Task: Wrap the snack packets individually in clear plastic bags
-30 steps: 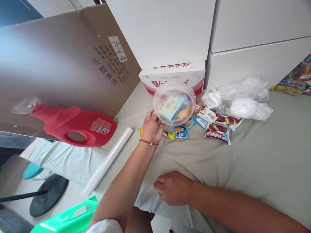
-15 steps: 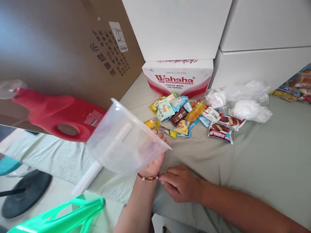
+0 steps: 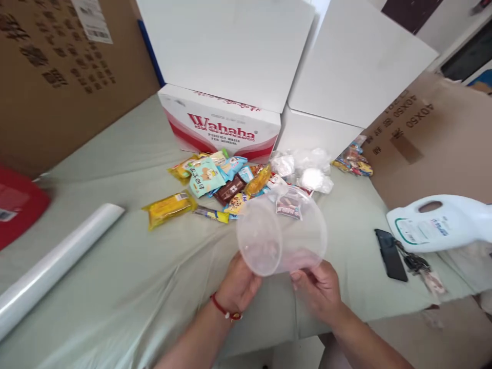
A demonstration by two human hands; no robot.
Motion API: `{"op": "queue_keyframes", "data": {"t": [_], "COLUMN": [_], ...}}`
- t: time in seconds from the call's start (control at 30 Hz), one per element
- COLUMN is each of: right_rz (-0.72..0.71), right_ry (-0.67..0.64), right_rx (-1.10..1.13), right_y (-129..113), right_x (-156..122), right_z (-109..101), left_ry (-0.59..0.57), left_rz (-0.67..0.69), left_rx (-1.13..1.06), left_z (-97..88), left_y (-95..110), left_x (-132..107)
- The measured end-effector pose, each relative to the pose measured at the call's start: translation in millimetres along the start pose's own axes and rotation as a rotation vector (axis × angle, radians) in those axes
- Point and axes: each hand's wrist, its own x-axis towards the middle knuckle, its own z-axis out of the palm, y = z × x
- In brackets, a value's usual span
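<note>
Both my hands hold a clear plastic container [image 3: 280, 236] tilted on its side above the grey-green cloth, its bottom facing me. My left hand [image 3: 238, 286], with a red bracelet at the wrist, grips its lower left edge. My right hand [image 3: 319, 288] pinches the lower right rim. Just beyond the container lies a pile of wrapped snacks [image 3: 219, 182]; one yellow packet [image 3: 169, 207] lies apart at the left.
A Wahaha box [image 3: 221, 125] and white boxes [image 3: 357, 72] stand behind the snacks, cardboard [image 3: 57, 72] at left. A film roll [image 3: 54, 266] and red jug [image 3: 17, 205] lie left; a white jug [image 3: 442, 223], phone [image 3: 391, 255] and keys right. Crumpled clear bags [image 3: 303, 166] sit behind.
The container came off the snack pile, swung left and back to the middle. My right hand left the cloth and took hold of it. The view turned right.
</note>
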Motion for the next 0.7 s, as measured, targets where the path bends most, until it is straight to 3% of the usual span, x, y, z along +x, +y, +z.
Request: {"op": "queue_keyframes", "data": {"t": [0.1,0.13,0.27,0.4,0.53,0.7], "right_rz": [0.213,0.296,0.400,0.400,0.445,0.419], "right_ry": [0.305,0.343,0.344,0.309,0.306,0.371], "right_rx": [-0.330,-0.438,-0.874,-1.237,-1.347,-1.288], "right_y": [13.1,21.6,67.8,104.7,123.1,131.8], "right_x": [-9.2,-8.7,1.6,24.6,94.9,237.1], "right_z": [-55.3,-78.5,-168.3,-219.6,-248.1,-287.7], "left_ry": [-0.011,-0.002,0.011,0.034,0.063,0.118], "left_rz": [0.046,0.081,0.161,0.149,0.129,0.110], "left_rx": [0.385,0.514,0.788,0.813,0.868,0.903], "left_z": [-0.7,-3.8,-17.0,-19.9,-19.4,-19.2], "left_y": [-11.8,-11.3,-2.2,0.5,-2.0,-5.5], "left_x": [2.6,4.0,11.5,18.1,22.4,28.1]}}
